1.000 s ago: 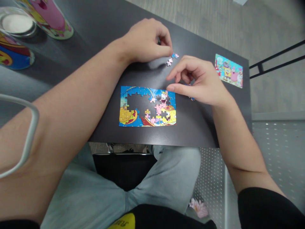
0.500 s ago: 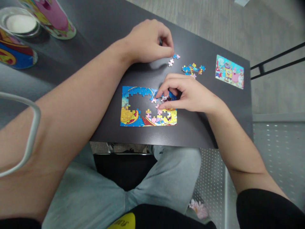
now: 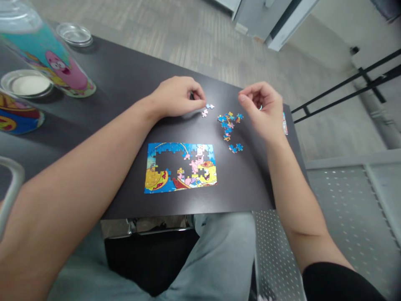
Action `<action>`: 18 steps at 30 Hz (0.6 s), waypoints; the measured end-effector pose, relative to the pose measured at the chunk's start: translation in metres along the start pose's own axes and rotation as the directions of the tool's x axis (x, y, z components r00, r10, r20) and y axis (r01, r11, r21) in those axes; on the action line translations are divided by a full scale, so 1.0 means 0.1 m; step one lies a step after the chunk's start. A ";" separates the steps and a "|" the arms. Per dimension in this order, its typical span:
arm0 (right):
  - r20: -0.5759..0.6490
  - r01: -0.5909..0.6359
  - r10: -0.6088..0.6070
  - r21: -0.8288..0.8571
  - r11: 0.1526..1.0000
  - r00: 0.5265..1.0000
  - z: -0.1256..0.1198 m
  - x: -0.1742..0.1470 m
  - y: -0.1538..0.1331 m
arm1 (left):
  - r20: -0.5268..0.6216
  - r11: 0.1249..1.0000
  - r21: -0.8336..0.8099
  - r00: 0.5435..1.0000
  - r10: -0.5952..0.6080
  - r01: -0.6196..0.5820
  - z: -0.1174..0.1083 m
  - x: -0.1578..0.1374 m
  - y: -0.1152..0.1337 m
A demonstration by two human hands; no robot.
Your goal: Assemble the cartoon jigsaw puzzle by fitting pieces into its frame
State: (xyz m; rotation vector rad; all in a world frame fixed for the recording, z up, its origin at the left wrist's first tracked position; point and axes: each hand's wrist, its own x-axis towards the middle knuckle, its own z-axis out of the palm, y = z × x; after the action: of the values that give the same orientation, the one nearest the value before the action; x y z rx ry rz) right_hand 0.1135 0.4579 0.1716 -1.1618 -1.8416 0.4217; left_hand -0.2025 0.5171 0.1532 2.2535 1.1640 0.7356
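A partly assembled jigsaw puzzle (image 3: 156, 179) lies near the table's front edge, its outer rows joined around a dark gap in the middle. Beyond it my left hand (image 3: 180, 97) rests on the table with fingers curled and closed. Its thumb and fingertips meet beside a blue-and-pink puzzle piece (image 3: 210, 106); whether they grip anything is hidden. A pink piece (image 3: 204, 113) lies just below. My right hand (image 3: 265, 109) is raised beyond the loose pieces (image 3: 230, 121), thumb and index finger pinched together. What may be between those fingertips is too small to make out.
A picture card (image 3: 285, 124) is mostly hidden behind my right hand. At left stand a tall cartoon-printed can (image 3: 67, 69) and a shorter can (image 3: 23, 117), with a clear lid (image 3: 74, 34) behind. Black rails (image 3: 347, 90) run beyond the table's right end.
My right hand has left the puzzle and moved up and right, past the loose pieces. The pink pieces at the puzzle's right side now sit joined. My left hand keeps its curled pose; the camera view has tilted.
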 end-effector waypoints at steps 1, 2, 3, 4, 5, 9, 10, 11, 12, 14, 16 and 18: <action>-0.034 0.004 -0.005 -0.036 0.999 0.999 -0.04 0.03 0.09 | 0.000 1.000 -0.005 1.000 0.009 -0.009 0.00 0.00 -0.02; -0.045 0.011 -0.015 -0.074 0.997 0.999 -0.07 0.05 0.17 | -0.003 1.000 -0.008 1.000 0.014 -0.014 0.00 0.01 -0.03; -0.051 0.016 -0.022 -0.105 0.994 0.998 -0.10 0.07 0.23 | -0.003 1.000 -0.006 1.000 0.017 -0.017 0.00 0.01 -0.04; -0.043 0.027 -0.033 -0.138 0.990 0.999 -0.13 0.08 0.26 | -0.002 1.000 -0.002 1.000 0.017 -0.017 0.00 0.01 -0.04; -0.021 0.042 -0.047 -0.167 0.985 0.999 -0.15 0.08 0.28 | -0.003 1.000 0.002 1.000 0.015 -0.015 0.00 0.01 -0.05; 0.243 0.099 -0.058 -0.161 0.982 0.968 -0.27 0.06 0.25 | -0.003 1.000 0.017 1.000 0.017 -0.017 0.00 0.01 -0.07; 0.327 0.097 -0.049 -0.132 0.987 0.944 -0.30 0.06 0.24 | -0.003 1.000 0.020 1.000 0.019 -0.019 0.00 0.01 -0.08; 0.399 0.087 -0.038 -0.106 0.991 0.916 -0.34 0.06 0.24 | -0.005 1.000 0.022 1.000 0.019 -0.019 0.00 0.02 -0.08; 0.453 0.075 -0.027 -0.088 0.993 0.891 -0.36 0.06 0.24 | -0.007 1.000 0.023 1.000 0.017 -0.017 0.00 0.02 -0.08; 0.508 0.051 -0.005 -0.077 0.996 0.861 -0.39 0.07 0.25 | -0.010 1.000 0.022 1.000 0.011 -0.011 0.00 0.02 -0.09; 0.526 0.031 0.012 -0.074 0.997 0.851 -0.40 0.07 0.27 | -0.009 1.000 0.019 1.000 0.008 -0.008 0.01 0.02 -0.10; 0.533 0.015 0.019 -0.060 0.998 0.846 -0.39 0.07 0.28 | -0.007 1.000 0.014 1.000 0.009 -0.008 0.02 0.02 -0.11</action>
State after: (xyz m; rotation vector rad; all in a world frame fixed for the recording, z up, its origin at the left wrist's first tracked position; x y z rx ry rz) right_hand 0.1592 0.4716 0.1778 -1.1625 -2.3461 0.7553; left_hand -0.2067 0.5245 0.1454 2.2702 1.1670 0.7420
